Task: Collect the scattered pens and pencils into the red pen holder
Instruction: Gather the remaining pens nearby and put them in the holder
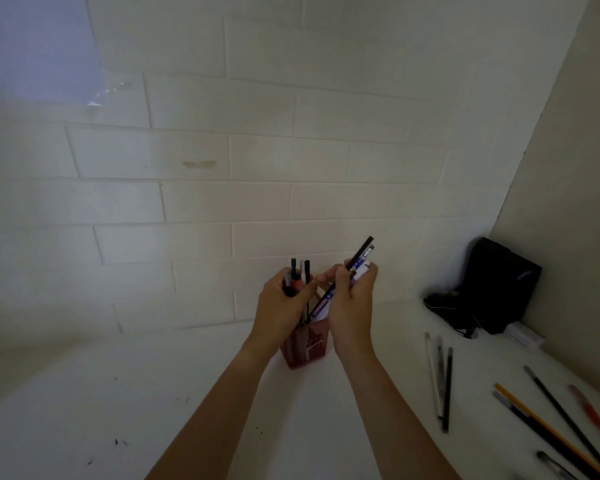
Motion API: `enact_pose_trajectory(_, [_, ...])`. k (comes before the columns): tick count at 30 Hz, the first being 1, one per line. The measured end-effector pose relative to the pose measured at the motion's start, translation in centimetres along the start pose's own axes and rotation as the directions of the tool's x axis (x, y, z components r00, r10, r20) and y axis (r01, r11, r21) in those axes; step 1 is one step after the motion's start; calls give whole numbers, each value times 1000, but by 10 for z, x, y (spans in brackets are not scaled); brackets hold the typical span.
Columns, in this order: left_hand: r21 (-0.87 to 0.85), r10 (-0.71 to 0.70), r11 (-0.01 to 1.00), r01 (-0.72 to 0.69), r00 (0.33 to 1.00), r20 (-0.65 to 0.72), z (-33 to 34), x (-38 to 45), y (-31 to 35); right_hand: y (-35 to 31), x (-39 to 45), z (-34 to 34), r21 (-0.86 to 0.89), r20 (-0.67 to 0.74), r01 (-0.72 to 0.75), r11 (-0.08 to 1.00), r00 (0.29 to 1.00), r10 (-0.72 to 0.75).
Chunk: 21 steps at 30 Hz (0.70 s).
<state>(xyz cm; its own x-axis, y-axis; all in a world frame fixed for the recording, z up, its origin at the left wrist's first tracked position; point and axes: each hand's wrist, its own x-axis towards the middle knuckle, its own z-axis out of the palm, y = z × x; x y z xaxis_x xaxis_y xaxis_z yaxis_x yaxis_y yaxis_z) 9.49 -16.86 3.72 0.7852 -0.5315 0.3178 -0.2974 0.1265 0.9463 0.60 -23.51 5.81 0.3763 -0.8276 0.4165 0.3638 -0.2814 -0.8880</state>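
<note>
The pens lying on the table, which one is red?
The red pen, farthest right near the table's edge. The others beside it are black, grey, white, or orange like the pencil.

red pen holder (305,348) upright, loose pens (442,379) right

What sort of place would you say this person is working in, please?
Probably a plain desk or counter in a corner of a room. A white tabletop meets a painted block wall, pens and pencils lie scattered on it, and a black bag sits in the corner.
</note>
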Motion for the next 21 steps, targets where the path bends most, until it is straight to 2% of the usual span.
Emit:
enact_pose_trajectory(7, [74, 28, 997, -26, 1000, -15, -3, 3, -4, -18, 11, 3, 56, -88, 144, 988, 986, -139])
enact_pose_trajectory(9, [85, 51, 995, -48, 998, -34, -1, 1, -3, -16, 10, 7, -22, -10, 142, 990, 990, -142])
enact_pose_trajectory(13, [125, 104, 987, -97, 993, -47, 2, -3, -3, 3, -4, 13, -176, 110, 66, 982, 993, -47])
enact_pose_trajectory(17, [71, 88, 994, -87, 996, -4, 1, -5, -3, 9, -11, 16, -227, 123, 77, 971, 991, -50])
enact_pose_trajectory(21, [66, 81, 994, -83, 996, 26, 2, -6, -2, 9, -8, 14, -455, 69, 53, 889, 997, -24])
